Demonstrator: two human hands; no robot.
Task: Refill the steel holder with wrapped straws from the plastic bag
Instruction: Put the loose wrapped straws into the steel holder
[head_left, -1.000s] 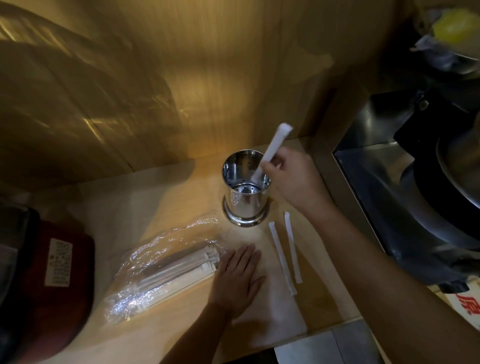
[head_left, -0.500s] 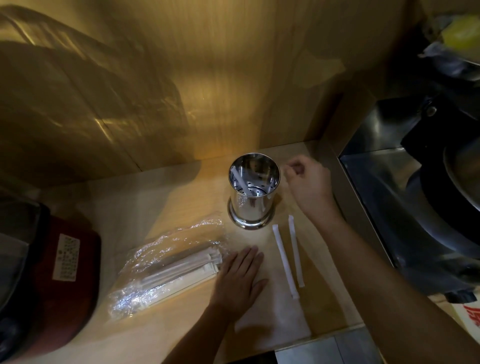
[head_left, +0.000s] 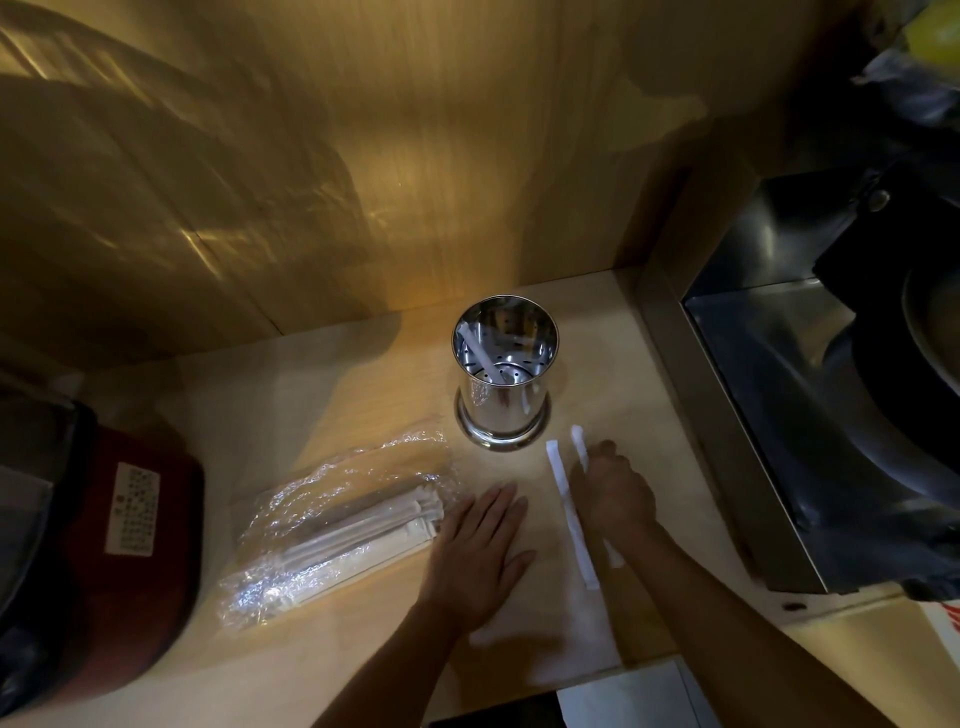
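In the head view, the right hand (head_left: 615, 491) has been brought down from beside the holder's rim, where it hovered half a second ago, onto the counter (head_left: 374, 374). It is now laid over the outer straw (head_left: 578, 441) of the two loose ones, with fingers curled down around it; whether the straw is actually pinched cannot be told. The inner straw (head_left: 570, 514) lies just to the left of that hand, untouched and in the same place as before.

The left hand (head_left: 475, 545) is kept flat and spread, palm down, as in the earlier frames, holding nothing. The plastic bag (head_left: 322, 525) is seen just to its left, its opening near the fingertips, with a bundle of wrapped straws (head_left: 358, 530) inside.

The steel holder (head_left: 504, 374) stands upright beyond both hands, nearer the right one. One wrapped straw (head_left: 475, 345), dropped there since a second ago, leans inside it.

A red appliance (head_left: 119, 530) sits far left of the left hand.
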